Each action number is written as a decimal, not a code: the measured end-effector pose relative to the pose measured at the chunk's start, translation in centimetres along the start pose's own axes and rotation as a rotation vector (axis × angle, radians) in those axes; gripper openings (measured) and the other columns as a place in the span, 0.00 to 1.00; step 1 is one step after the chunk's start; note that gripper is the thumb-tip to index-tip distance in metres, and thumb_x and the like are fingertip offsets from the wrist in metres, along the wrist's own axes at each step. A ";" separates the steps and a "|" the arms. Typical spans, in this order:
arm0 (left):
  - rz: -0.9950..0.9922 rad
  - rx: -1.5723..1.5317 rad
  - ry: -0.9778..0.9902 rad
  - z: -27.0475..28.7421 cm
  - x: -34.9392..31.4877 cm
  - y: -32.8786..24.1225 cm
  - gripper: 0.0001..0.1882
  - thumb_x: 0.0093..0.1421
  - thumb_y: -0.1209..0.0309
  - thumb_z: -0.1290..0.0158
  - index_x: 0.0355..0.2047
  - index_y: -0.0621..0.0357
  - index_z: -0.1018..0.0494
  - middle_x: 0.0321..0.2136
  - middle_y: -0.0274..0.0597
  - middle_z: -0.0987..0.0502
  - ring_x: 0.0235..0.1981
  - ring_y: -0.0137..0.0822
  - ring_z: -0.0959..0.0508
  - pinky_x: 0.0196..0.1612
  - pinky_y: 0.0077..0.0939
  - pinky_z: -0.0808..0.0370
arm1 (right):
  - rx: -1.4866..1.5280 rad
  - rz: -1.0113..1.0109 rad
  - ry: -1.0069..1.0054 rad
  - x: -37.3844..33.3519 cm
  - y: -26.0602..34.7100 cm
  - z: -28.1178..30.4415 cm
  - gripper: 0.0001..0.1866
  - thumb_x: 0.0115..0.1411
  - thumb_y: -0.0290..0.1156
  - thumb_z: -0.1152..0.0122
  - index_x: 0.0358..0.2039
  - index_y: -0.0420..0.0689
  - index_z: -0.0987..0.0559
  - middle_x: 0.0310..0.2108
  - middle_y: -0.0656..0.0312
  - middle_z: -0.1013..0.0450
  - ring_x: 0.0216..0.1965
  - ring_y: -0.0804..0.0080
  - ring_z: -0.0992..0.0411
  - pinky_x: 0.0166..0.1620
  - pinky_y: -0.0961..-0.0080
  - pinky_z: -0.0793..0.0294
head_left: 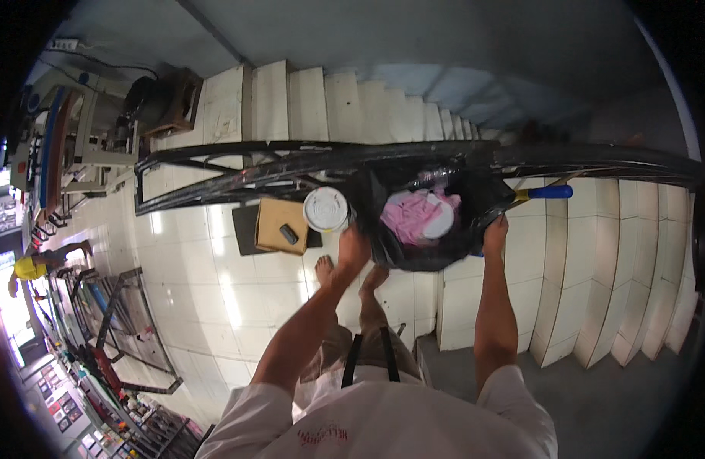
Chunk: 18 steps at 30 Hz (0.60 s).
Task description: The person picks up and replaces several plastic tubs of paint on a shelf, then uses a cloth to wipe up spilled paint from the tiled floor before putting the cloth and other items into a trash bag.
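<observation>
A black plastic bag (413,258) hangs spread between my hands, its mouth facing up. My left hand (355,246) grips its left edge, fingers closed. On the right, my right hand (495,232) is closed on the opposite edge. Inside lie a crumpled pink cloth or bag (404,214), a white rounded item (439,222) and some clear crinkled plastic (438,178). A white round tub (325,208) shows just beside my left hand; whether they touch I cannot tell. Past the bag's right edge sticks out a blue handle (553,192) with a yellow part.
A black metal railing (291,162) runs across in front, with tiled stairs (345,103) behind it. More steps (582,260) lie to the right. A cardboard box (270,216) holding a small dark object sits on the floor at left. Someone in yellow (31,268) is far left, near metal racks (149,336).
</observation>
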State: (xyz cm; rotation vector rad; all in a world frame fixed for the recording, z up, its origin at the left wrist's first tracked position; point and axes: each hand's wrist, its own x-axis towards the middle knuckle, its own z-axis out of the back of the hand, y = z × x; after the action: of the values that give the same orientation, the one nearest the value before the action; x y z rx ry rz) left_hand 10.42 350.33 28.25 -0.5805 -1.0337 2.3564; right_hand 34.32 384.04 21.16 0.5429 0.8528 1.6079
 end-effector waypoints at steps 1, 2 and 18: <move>-0.090 -0.010 -0.025 0.5 -0.9 -0.7 0.08 0.53 0.75 0.52 0.31 0.68 0.28 0.27 0.62 0.25 0.33 0.60 0.25 0.33 0.42 0.28 | 0.103 -0.042 0.004 -0.6 -0.2 0.1 0.22 0.66 0.36 0.64 0.48 0.32 0.30 0.44 0.45 0.29 0.46 0.48 0.31 0.50 0.63 0.34; 0.073 -0.206 -0.047 1.7 -1.1 -0.8 0.09 0.54 0.75 0.51 0.34 0.67 0.28 0.29 0.63 0.25 0.34 0.60 0.25 0.34 0.41 0.28 | 0.205 -0.084 0.006 -1.2 -0.5 0.5 0.22 0.66 0.36 0.64 0.48 0.31 0.30 0.44 0.45 0.29 0.46 0.49 0.31 0.50 0.64 0.34; 0.157 -0.096 0.220 2.6 0.0 2.2 0.25 0.53 0.65 0.43 0.49 0.64 0.33 0.42 0.59 0.25 0.45 0.52 0.24 0.45 0.39 0.28 | 0.069 -0.229 0.078 -0.7 4.5 3.6 0.21 0.64 0.39 0.56 0.45 0.33 0.29 0.40 0.46 0.28 0.45 0.52 0.30 0.50 0.63 0.34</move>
State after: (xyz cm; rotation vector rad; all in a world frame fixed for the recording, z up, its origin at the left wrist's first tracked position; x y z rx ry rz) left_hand 8.39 347.59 28.16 -0.9654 -1.0373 2.3186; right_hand 34.30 383.95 26.95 0.4164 0.9946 1.4019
